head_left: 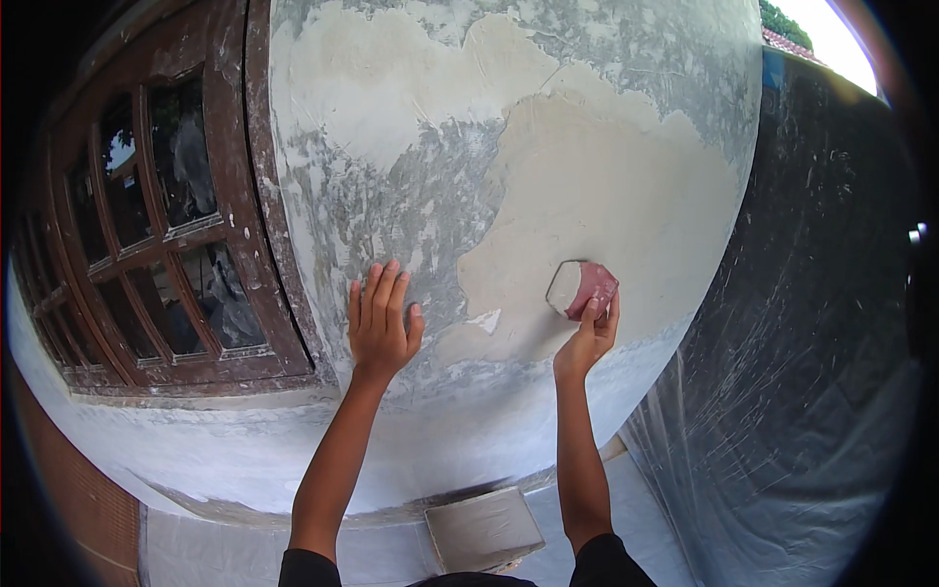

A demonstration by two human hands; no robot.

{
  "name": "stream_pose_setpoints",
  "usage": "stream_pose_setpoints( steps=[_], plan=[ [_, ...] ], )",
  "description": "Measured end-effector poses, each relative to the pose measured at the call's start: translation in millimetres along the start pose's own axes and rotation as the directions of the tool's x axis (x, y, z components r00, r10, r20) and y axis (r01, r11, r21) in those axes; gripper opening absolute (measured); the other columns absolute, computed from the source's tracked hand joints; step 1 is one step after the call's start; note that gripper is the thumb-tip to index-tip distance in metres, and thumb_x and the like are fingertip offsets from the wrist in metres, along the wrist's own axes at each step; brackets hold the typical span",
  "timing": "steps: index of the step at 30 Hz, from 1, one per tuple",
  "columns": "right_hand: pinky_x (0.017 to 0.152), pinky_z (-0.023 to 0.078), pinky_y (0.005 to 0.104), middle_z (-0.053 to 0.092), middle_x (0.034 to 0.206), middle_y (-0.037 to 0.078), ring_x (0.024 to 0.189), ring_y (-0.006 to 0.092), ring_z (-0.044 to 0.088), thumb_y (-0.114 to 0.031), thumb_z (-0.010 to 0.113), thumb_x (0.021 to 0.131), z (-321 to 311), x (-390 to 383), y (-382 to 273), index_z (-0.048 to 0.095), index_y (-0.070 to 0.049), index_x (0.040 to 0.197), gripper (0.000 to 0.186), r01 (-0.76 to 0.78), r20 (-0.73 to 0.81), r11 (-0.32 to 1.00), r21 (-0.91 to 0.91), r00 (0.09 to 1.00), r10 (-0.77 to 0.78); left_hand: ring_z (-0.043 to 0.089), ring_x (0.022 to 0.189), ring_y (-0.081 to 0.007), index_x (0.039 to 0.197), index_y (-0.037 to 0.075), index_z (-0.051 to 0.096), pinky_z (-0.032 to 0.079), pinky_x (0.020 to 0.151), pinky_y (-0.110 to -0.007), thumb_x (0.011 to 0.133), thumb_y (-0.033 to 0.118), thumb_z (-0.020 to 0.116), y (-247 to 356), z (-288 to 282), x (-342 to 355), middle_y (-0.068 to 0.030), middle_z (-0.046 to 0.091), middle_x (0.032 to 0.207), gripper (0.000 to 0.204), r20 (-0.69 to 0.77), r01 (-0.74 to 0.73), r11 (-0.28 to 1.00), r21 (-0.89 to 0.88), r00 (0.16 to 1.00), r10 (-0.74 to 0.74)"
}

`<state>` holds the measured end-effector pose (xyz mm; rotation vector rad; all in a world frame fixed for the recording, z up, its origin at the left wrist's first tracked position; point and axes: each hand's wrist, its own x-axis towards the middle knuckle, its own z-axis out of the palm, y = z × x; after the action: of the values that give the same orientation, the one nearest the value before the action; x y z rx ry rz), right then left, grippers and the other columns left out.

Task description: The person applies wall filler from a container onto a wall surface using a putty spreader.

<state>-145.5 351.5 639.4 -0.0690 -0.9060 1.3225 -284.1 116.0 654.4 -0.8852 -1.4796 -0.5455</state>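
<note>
My left hand lies spread with its fingers stretched out on the wall, over a patchy grey area near the window. In my right hand is a pinkish-red putty scraper, gripped between thumb and fingers. Pale putty coats the scraper's left part. It is held at the wall over a smooth beige putty patch; whether its edge touches the surface I cannot tell. A small white chip-like mark shows on the wall between my hands.
A brown wooden window with several glass panes, spattered white, is at left. Clear plastic sheeting hangs at right beside the wall's edge. Below, a rectangular tray with pale material sits on light sheeting.
</note>
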Motion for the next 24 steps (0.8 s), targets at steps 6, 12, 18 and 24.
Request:
stream_pose_setpoints(
  steps=[6,12,18,24],
  plan=[
    [0.101,0.042,0.0298,0.062,0.126,0.009,0.113,0.0141,0.056,-0.01,0.063,0.098,-3.1,-15.7,6.9,0.048,0.0,0.142,0.048,-0.046,0.082,0.995,-0.087,0.995,0.053,0.041,0.14,-0.0285,0.135,0.005,0.051,0.025,0.118,-0.05,0.092,0.02,0.054,0.2,-0.4,-0.2,-0.0118,0.051,0.144,0.046,-0.007,0.007,1.0,0.01,1.0,-0.007],
    [0.097,0.043,0.0295,0.062,0.125,0.009,0.111,0.0144,0.057,-0.011,0.062,0.098,-9.6,-25.1,14.4,0.049,-0.001,0.142,0.046,0.007,0.171,0.992,-0.13,0.985,0.016,0.039,0.141,-0.0302,0.137,0.005,0.048,0.023,0.118,-0.051,0.093,0.019,0.054,-0.8,0.8,-0.4,-0.0132,0.05,0.145,0.047,0.011,0.005,1.0,-0.003,1.0,-0.005],
    [0.1,0.042,0.0288,0.064,0.122,0.008,0.111,0.0149,0.058,-0.01,0.063,0.098,-17.7,-17.5,15.5,0.049,-0.001,0.142,0.048,-0.065,-0.098,0.997,0.042,0.993,0.069,0.041,0.14,-0.0284,0.136,0.006,0.051,0.025,0.118,-0.05,0.092,0.02,0.055,-0.5,0.8,-1.0,-0.0116,0.051,0.144,0.046,-0.003,0.011,1.0,0.005,1.0,-0.011],
    [0.1,0.043,0.0295,0.062,0.126,0.009,0.114,0.0153,0.057,-0.009,0.063,0.097,-20.8,-14.0,18.9,0.049,-0.001,0.142,0.047,-0.089,-0.128,0.995,0.04,0.987,0.093,0.044,0.139,-0.0267,0.134,0.006,0.055,0.026,0.118,-0.048,0.091,0.02,0.056,2.6,0.5,0.2,-0.0107,0.052,0.143,0.044,-0.022,0.017,1.0,0.012,1.0,-0.017]
  ],
)
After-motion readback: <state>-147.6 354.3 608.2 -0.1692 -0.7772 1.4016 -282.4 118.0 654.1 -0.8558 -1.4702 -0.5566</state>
